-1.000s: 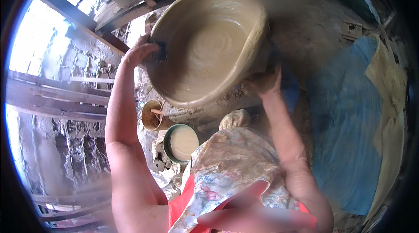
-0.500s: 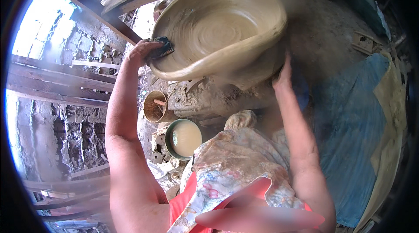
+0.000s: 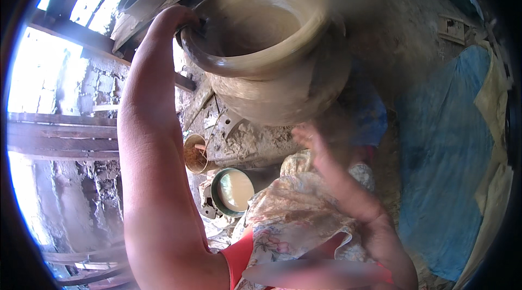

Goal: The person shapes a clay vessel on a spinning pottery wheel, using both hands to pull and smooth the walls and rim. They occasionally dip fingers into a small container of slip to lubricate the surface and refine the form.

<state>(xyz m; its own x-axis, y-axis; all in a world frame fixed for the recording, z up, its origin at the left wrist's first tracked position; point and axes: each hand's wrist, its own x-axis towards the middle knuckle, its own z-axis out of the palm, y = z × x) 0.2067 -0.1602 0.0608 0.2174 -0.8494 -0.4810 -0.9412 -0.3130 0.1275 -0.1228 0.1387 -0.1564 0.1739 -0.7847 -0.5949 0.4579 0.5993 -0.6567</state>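
Observation:
A large wet clay pot (image 3: pixel 283 97) with a wide, rolled rim stands tilted in front of me, its mouth facing up. My left hand (image 3: pixel 179 18) reaches to the far left of the rim. Its fingers bend over the edge around a dark, limp piece of sheet (image 3: pixel 202 25), mostly hidden by the hand. Just below the pot's belly is my right hand (image 3: pixel 315 143), slightly blurred. Its fingers are stretched out and apart, holding nothing; I cannot tell whether they touch the clay.
A green-rimmed basin (image 3: pixel 234 191) of cloudy water sits left of my clay-stained floral apron (image 3: pixel 293 197). Beside it is a brown bucket (image 3: pixel 194 154) with a stick in it. Blue sheeting (image 3: pixel 440 165) lies at right. Wooden slats (image 3: pixel 62 129) and a beam (image 3: pixel 81 37) are at left.
The rim has turned from a lopsided, sagging edge to a rounder one, with more of the pot's wall showing. My left hand moved farther away; my right hand dropped from the pot's right side toward me.

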